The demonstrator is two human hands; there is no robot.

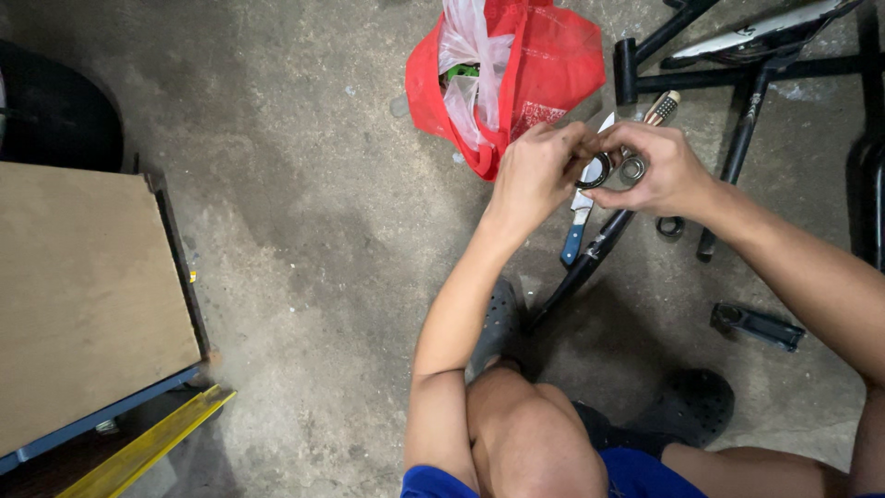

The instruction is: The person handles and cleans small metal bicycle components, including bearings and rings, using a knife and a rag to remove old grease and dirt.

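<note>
While the person squats over the concrete floor (304,231), both hands meet in front of the knees around small metal parts. The left hand (535,175) has its fingertips pinched together on a dark ring (595,172), which sits between the two hands, just off the left thumb. The right hand (659,171) is curled closed around a small silvery bearing (632,169) tucked against its fingers, touching or nearly touching the ring; whether the two parts are already seated together cannot be told.

Both pieces look like stiff, hard metal, light enough for fingertips alone but small, round and probably greasy, so likely to slip. The outer rims, gripped from opposite sides, seem the safest hold, as the left fingers do now.

Just below the fingers lies a knife with a blue handle (573,242), its blade passing under the hands. Beyond the right knuckles a knurled tool handle (662,108) pokes out. A black bicycle frame (737,111) spreads past the right hand, and a red bag (544,65) with white plastic inside lies above the left fingers. A second loose ring (670,227) rests on the floor under the right wrist.
</note>
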